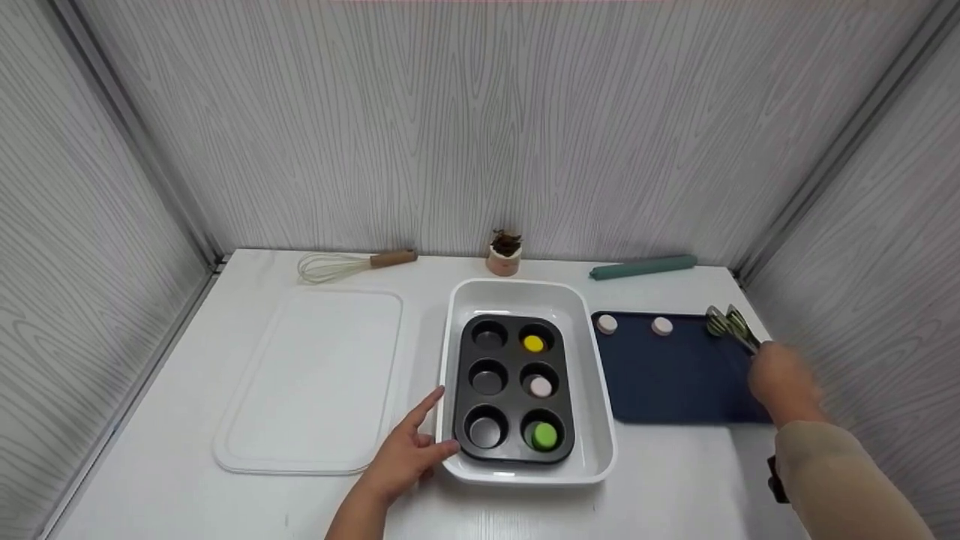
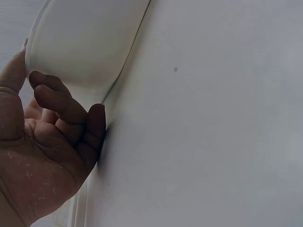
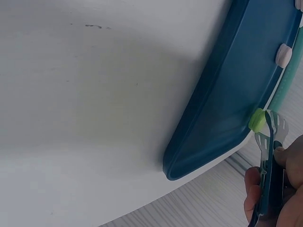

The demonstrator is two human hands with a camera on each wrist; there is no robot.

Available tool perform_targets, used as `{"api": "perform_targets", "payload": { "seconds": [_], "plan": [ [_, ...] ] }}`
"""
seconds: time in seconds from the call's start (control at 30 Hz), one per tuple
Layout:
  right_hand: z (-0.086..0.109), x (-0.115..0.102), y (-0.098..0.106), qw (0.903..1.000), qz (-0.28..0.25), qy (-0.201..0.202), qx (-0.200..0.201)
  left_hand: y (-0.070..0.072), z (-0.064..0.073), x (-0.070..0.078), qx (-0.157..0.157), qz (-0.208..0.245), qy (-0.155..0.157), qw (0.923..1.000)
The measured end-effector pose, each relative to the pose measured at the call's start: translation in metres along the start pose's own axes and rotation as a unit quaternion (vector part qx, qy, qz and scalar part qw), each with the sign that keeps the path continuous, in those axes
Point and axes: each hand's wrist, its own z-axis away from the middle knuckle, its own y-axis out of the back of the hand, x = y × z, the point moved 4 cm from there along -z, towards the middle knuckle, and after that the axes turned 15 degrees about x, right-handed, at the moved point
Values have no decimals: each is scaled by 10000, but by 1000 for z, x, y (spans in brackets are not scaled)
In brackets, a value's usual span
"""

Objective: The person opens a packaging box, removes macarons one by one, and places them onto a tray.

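My left hand point(image 1: 401, 457) is at the near left corner of a white rectangular tub point(image 1: 604, 457). Its thumb reaches over the rim, the index finger points along the side, and the other fingers fold against the outer wall point(image 2: 85, 42). Inside the tub lies a dark muffin tin point(image 1: 514, 442); its right-hand cups hold a yellow point(image 1: 533, 343), a pale pink point(image 1: 541, 387) and a green macaron point(image 1: 545, 436). My right hand point(image 1: 784, 382) grips serving tongs point(image 3: 272, 161). Their slotted heads are at another green macaron point(image 3: 257, 120) on the far right corner of a blue tray point(image 1: 675, 382).
Two pale macarons, one left point(image 1: 607, 324) and one right point(image 1: 661, 326), sit along the tray's far edge. Behind are a whisk point(image 1: 345, 265), a small potted plant point(image 1: 504, 259) and a green rolling pin point(image 1: 643, 267). A white board point(image 1: 315, 382) lies left of the tub.
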Motion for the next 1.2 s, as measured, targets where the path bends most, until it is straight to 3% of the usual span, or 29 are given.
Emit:
{"api": "perform_targets", "payload": {
  "seconds": [0.2,0.43,0.8,1.2],
  "plan": [
    [2,4,1,9999,11,-11,108,-1,0,3,-65,37,-45,10000],
    [8,6,0,9985,-2,282,464,-3,0,4,-62,105,-36,9999],
    [11,2,8,9978,-270,-22,602,0,0,1,9,148,80,9999],
    [26,-14,14,9866,-772,218,1419,-1,-2,-1,-37,168,92,9998]
  ]
}}
